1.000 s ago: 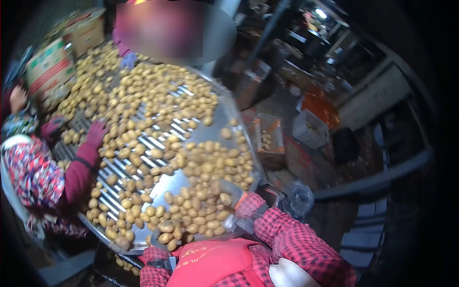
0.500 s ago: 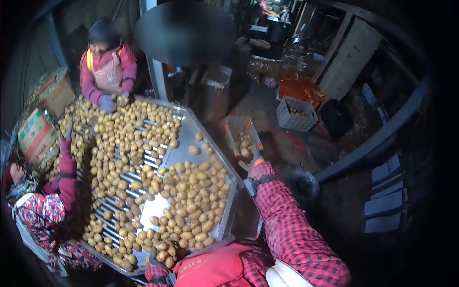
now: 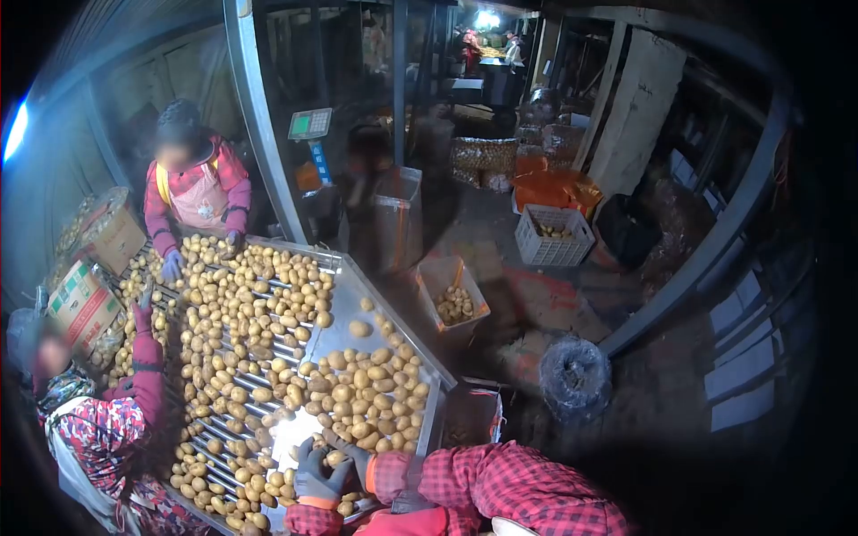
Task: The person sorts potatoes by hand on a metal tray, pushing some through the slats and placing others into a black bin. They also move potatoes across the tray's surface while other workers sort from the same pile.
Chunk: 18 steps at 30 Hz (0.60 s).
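Observation:
Potatoes (image 3: 375, 393) cover the sloping metal table. At its near edge, my left hand (image 3: 319, 472), in a grey glove, has its fingers bent around a potato (image 3: 335, 458). Right beside it, my right hand (image 3: 356, 454), also gloved, reaches over the potatoes with its fingers stretched toward the left hand. Its palm is hidden. A bright glare lies on the bare metal just beyond both hands.
One person (image 3: 197, 188) stands at the far side of the table, and another (image 3: 98, 420) at the left. On the floor to the right are a bin (image 3: 429, 284) with potatoes, a grey crate (image 3: 556, 250) and a plastic-wrapped roll (image 3: 575, 380).
My right hand has moved from the potato bin back to the table, beside my left hand. My left hand has moved slightly forward. The view has shifted, and the far person's hands have spread apart.

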### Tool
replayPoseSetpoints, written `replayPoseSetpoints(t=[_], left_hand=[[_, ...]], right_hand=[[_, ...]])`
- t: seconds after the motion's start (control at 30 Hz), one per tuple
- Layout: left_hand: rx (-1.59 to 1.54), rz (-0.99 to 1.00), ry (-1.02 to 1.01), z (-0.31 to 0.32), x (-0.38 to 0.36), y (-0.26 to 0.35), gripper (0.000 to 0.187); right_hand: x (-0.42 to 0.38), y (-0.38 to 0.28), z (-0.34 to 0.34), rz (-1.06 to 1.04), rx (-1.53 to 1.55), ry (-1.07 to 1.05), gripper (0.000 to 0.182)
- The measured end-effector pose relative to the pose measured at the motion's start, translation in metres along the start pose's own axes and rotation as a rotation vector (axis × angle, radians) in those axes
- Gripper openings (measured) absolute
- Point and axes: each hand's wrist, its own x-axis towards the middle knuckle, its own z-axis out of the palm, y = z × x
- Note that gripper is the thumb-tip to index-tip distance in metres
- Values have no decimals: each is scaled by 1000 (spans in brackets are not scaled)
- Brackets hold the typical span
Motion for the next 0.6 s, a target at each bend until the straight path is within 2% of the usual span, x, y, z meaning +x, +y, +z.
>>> replayPoseSetpoints(t=[0.07,0.1,0.13,0.17,0.2,0.23,0.37,0.47,0.6], left_hand=[[-18,33,62,9,-5,19,48],[73,127,-40,8,1,21,50],[-41,50,-8,14,1,31,52],[-8,13,-18,11,4,46,54],[29,92,106,11,4,55,55],[131,34,0,7,6,60,66],[346,134,-29,11,7,67,58],[36,85,-148,21,6,54,60],[-200,-17,-74,24,0,49,58]], right_hand=[[-5,5,3,16,55,-27,44],[-11,8,5,30,101,-46,44],[-17,8,6,48,154,-63,45],[-23,8,6,64,212,-76,45],[-28,8,6,84,283,-90,45],[-32,7,5,105,366,-99,45],[-49,8,-1,167,719,-136,46],[-62,5,-3,195,931,-157,47],[-72,7,-4,171,1079,-144,48]])
